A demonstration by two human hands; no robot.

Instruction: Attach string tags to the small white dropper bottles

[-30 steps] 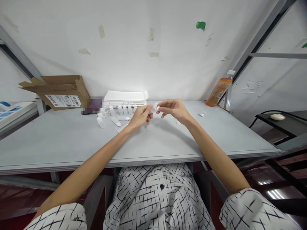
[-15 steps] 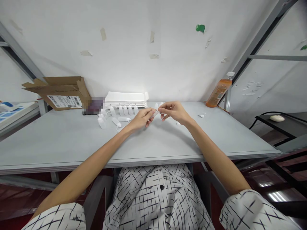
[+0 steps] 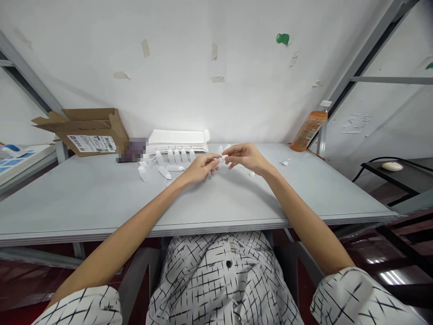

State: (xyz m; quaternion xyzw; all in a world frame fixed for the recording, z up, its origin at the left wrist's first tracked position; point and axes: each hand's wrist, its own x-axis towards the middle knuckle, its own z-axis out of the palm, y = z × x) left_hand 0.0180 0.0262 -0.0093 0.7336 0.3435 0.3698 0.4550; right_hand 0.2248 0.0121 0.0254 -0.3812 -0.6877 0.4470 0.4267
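Small white piece (image 3: 222, 158) sits pinched between your two hands, held up just above the grey bench (image 3: 101, 198), out past the middle toward the far side. Your left hand (image 3: 202, 166) comes in from the near left on a long, nearly straight forearm, palm turned inward, thumb and forefinger closed on the left end of the piece while the other fingers curl loosely beneath. Your right hand (image 3: 246, 156) meets it from the right, wrist bent slightly, thumb and forefinger nipping the right end and the remaining fingers fanned apart above the bench. What the piece is exactly is too small to tell. Left of your left hand lies a scatter of little white bottles (image 3: 162, 164), some standing in a row, some lying flat. Behind them, against the wall, rests a stack of white sheets (image 3: 177, 137). Farther left sits an open cardboard box (image 3: 86, 131) with a label. Off at the far right corner an orange bottle (image 3: 308, 128) leans by the metal frame, and a few white scraps (image 3: 284, 163) lie just beyond your right wrist.
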